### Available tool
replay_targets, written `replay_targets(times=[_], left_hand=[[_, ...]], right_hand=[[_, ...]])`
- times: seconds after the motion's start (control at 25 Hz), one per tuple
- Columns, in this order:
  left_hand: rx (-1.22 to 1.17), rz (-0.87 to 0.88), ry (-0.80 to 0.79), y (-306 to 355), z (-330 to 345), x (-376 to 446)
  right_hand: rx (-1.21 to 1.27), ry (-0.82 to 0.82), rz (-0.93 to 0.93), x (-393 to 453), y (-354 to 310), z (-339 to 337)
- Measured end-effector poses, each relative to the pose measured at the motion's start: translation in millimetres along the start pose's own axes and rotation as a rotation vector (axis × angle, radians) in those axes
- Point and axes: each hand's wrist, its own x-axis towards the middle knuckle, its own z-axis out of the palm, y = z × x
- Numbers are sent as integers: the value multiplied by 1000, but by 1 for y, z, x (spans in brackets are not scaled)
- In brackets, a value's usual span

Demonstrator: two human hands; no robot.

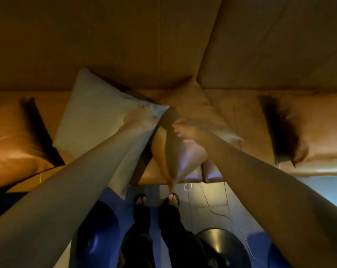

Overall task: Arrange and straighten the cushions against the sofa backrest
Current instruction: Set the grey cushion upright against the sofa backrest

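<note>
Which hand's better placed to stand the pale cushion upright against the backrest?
Left. The left hand already grips the pale cushion at its corner, while the right hand is on the tan cushion beside it.

She stands at the sofa's front edge point(308, 171), both arms out. The left hand point(138, 118) pinches a corner of the pale cushion point(94, 113); the right hand point(188, 129) grips the tan cushion point(185, 151), tilted beside it. Two more tan cushions point(13, 136) point(314, 128) lie towards each end of the seat.
</note>
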Motion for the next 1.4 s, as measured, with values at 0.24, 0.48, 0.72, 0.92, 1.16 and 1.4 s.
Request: replay_targets(times=[0.24,0.48,0.72,0.92,1.16,1.4], left_hand=[[114,12,-64,-23,25,61],[182,28,-56,-20,19,56],[74,-154,144,-32,-18,46],[-125,-133,305,-66,-74,44],[-108,-210,569,-91,-141,25],[-13,-152,717,-97,-185,-3]], right_hand=[[248,81,168,78,-54,32],[314,305,249,90,-71,52],[365,287,26,73,-114,64],[623,46,-23,64,-146,78],[390,-400,-175,42,-191,91],[87,-386,-211,17,-216,117]])
